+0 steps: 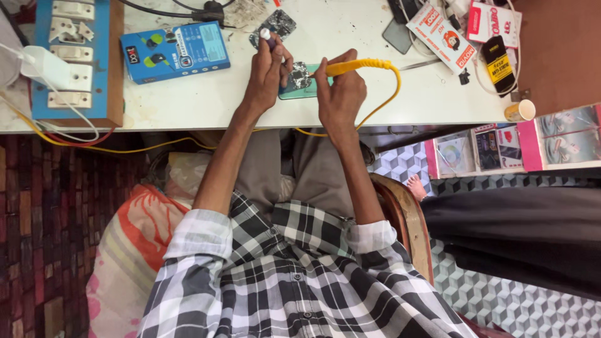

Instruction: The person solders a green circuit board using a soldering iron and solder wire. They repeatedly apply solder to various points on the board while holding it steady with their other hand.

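Checked shirt (294, 275) fills the near field, sleeves rolled at both forearms. Beyond it, a chair arm (400, 213) curves at the person's right, and a printed cushion (131, 244) lies at the left.

Both forearms reach up to the white table (206, 100). The right hand (341, 94) has its fingers closed around a yellow soldering iron (360, 65), tip directed at the opened phone (302, 81). The left hand (268, 69) pinches a small white-tipped tool (265, 34) while its lower fingers rest at the phone's edge. The phone lies flat on the table between the two hands, board exposed.

Risk: the iron's yellow cord (382, 103) loops over the table edge; a snag there could jerk the tip across the board. Fingers sit close to the hot tip, so a slip could burn them.

Farther back lie a blue box (175, 51), a switch board (72, 59) and a paper cup (519, 111).
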